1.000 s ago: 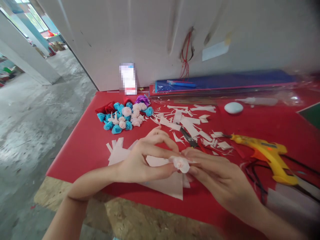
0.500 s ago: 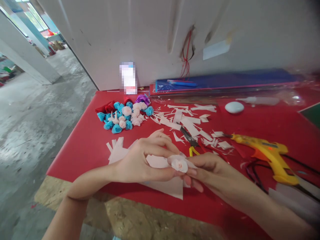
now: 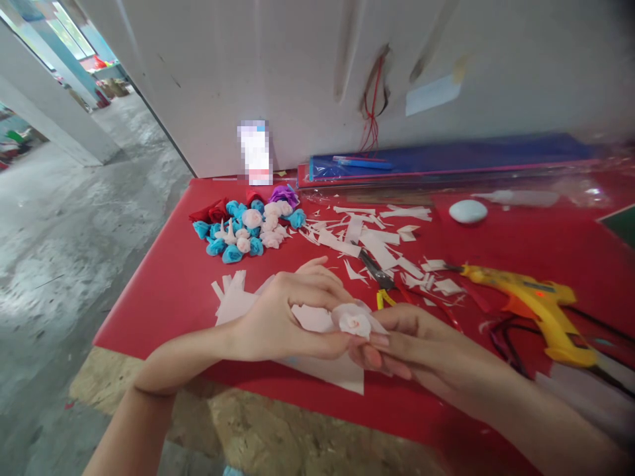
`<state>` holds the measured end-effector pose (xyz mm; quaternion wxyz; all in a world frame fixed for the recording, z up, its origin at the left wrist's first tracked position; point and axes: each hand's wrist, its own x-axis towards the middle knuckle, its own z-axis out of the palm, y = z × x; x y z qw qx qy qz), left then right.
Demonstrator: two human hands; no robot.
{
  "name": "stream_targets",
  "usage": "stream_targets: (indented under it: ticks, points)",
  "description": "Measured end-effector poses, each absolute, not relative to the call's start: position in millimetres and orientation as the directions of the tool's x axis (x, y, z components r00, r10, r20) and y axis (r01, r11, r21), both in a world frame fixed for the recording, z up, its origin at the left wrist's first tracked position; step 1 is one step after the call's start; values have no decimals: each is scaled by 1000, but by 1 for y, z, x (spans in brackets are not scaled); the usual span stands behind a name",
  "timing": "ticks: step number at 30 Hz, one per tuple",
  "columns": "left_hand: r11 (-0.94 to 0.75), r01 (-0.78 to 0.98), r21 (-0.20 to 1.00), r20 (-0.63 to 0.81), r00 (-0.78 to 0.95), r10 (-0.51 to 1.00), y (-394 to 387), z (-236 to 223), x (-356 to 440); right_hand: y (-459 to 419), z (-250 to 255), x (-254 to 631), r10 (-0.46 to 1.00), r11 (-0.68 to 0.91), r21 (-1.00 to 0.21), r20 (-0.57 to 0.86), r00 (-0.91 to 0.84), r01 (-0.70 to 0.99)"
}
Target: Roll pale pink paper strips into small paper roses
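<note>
A pale pink paper flower point(image 3: 355, 324) is pinched between my two hands above the front part of the red table. My left hand point(image 3: 292, 320) grips it from the left, with thumb below and fingers curled behind. From the right, my right hand point(image 3: 409, 337) holds the flower's edge between thumb and fingers. Under my hands lie pale paper sheets point(image 3: 342, 375). Behind them are pliers point(image 3: 380, 274) with red and yellow handles, among white paper scraps point(image 3: 377, 248). A yellow glue gun point(image 3: 533, 297) rests to the right of my right hand.
Blue, pink, red and purple paper flowers point(image 3: 248, 225) are bunched at the table's point(image 3: 149, 284) back left. A lit phone point(image 3: 256, 152) leans on the wall. Further right are a white oval object point(image 3: 467, 211), a pen point(image 3: 364, 162) and blue sheets point(image 3: 456, 155) in plastic.
My right hand's fingers have curled in more beneath the flower, and its petals have turned slightly. My left hand stays almost where it was.
</note>
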<state>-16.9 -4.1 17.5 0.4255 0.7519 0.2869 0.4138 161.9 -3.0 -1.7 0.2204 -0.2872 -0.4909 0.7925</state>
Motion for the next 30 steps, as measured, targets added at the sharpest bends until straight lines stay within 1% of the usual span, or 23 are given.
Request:
stream_targets:
  ticks: [2,4,7,9,11,14,17,22,27,30]
  points:
    - [-451,61,891,370,478,797,-4,16,-16,-3,-1,163,658,-357,-932,-200,-726,-67]
    - [-427,50,903,358,460,812,-4,15,-15,-3,0,163,693,-253,-967,-153,-705,-38]
    - [-398,42,916,342,437,832,-4,15,-15,-6,2,164,776,-57,-996,-91,-624,74]
    - [-386,43,922,332,428,841,-4,14,-14,-9,3,162,860,85,-978,-25,-510,191]
    - [-382,53,923,326,424,845,-4,14,-14,-12,3,161,901,212,-933,71,-428,292]
    - [-388,66,919,326,425,845,-5,12,-13,-16,6,159,879,366,-860,194,-436,355]
    - [-380,75,922,316,421,850,-6,12,-13,-17,9,158,855,448,-809,263,-447,381]
    - [-349,110,931,277,411,868,-5,10,-13,-16,10,156,822,535,-775,385,-419,336]
    - [-343,100,934,276,407,871,-6,11,-13,-14,7,154,793,601,-727,488,-366,332]
    - [-241,83,967,189,401,896,-6,13,-14,-15,9,154,789,606,-728,501,-355,321]
